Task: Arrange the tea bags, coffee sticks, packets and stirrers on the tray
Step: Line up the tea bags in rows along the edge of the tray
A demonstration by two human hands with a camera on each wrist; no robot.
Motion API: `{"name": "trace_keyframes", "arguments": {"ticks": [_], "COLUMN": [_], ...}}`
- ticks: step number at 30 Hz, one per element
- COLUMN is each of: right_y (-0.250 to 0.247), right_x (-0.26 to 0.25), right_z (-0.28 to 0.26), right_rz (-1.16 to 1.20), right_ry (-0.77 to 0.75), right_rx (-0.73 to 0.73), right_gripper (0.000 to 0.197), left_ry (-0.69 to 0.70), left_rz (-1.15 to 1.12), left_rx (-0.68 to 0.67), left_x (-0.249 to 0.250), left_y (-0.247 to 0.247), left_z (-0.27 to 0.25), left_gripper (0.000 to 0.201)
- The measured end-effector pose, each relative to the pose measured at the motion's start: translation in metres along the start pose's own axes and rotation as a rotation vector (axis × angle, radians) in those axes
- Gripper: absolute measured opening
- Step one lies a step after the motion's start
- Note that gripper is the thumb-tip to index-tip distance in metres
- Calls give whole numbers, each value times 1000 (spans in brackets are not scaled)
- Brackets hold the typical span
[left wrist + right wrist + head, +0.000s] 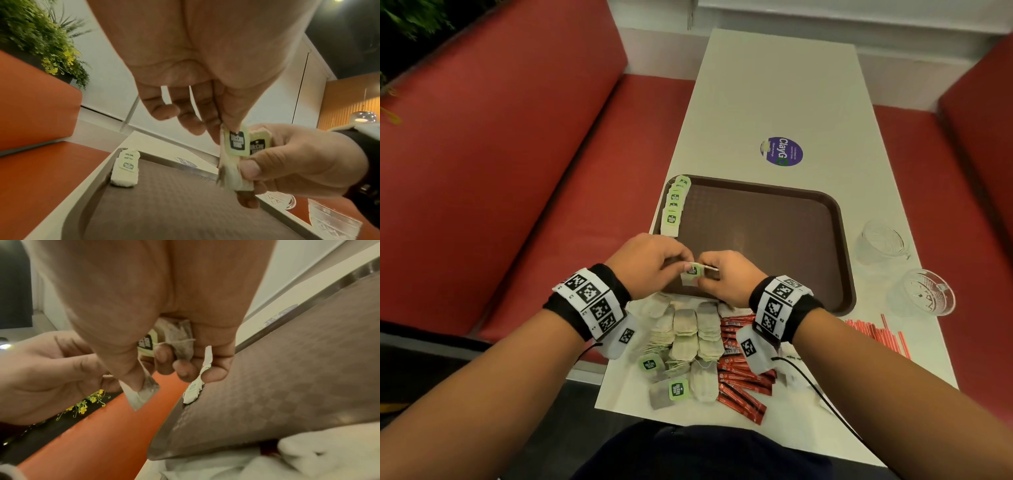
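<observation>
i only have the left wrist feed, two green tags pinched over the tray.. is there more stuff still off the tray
Observer: Yes. In the head view a pile of loose tea bags lies on the table, nearer than the tray.
Operator: anything besides tea
Observer: Red coffee sticks lie right of that pile, partly under the right hand's wrist; red stirrers lie farther right.
Operator: is the right hand holding just one bag
Observer: The right wrist view shows one tea bag wrapped in its string inside the fingers, and another bag hanging from the thumb. The left hand pinches there too.
</observation>
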State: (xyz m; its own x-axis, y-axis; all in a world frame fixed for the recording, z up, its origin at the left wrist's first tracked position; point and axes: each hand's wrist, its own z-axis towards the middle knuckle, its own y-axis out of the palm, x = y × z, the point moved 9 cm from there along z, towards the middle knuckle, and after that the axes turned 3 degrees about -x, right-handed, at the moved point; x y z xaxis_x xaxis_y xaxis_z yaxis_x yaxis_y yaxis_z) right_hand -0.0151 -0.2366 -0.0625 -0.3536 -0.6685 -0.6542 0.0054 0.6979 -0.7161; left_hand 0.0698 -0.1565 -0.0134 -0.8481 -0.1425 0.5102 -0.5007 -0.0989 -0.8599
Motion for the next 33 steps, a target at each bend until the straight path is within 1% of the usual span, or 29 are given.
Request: {"name": "trace_keyframes", "arguments": {"ticks": [2,5,8,10,11,13,15,17,19,22,24,27,29,31,33], "right_y": [-4,-6,-10,-13,-13,-14,-14,-13,-12,-9,-8,-8,-8,-9,-10], "right_x": [-4,-8,-6,-1,1,4,7,10,12,15,17,22,25,27,29], "right_z": [2,5,6,7,7,6,6,7,7,7,8,9,9,10,11], "right_rz": [8,0,26,77,110,167,180,187,198,167,169,174,178,192,215], "right_ry": [-14,-20,14,54,72,92,106,108,107,109,107,113,120,126,139], "right_rx": [16,13,39,61,67,70,66,70,72,62,56,55,57,66,68], "right_gripper": [17,21,8,18,20,17,11,10,8,8,10,18,20,18,11], "left_ry": [-21,-42,-85,-152,-197,-296,-374,-406,-413,-433,-485,-564,-602,-624,-604], "left_rz": [-67,-166,-169,-144,-113,-22,64,90,100,104,83,48,34,35,103], "left_rx": [27,3,32,80,81,14,-110,-195,-214,-145,-113,-76,-25,10,-15], "left_x": [-5,-11,-24,-43,-54,-77,-95,-110,-120,-131,-140,-153,-156,-152,-142], "left_y": [-2,0,-6,-14,-17,-15,-5,6,13,13,15,21,22,21,23], "left_z": [0,2,8,15,20,32,43,54,67,84,91,95,96,98,104], "left_gripper": [5,7,8,8,9,10,12,15,18,23,23,21,26,27,29]}}
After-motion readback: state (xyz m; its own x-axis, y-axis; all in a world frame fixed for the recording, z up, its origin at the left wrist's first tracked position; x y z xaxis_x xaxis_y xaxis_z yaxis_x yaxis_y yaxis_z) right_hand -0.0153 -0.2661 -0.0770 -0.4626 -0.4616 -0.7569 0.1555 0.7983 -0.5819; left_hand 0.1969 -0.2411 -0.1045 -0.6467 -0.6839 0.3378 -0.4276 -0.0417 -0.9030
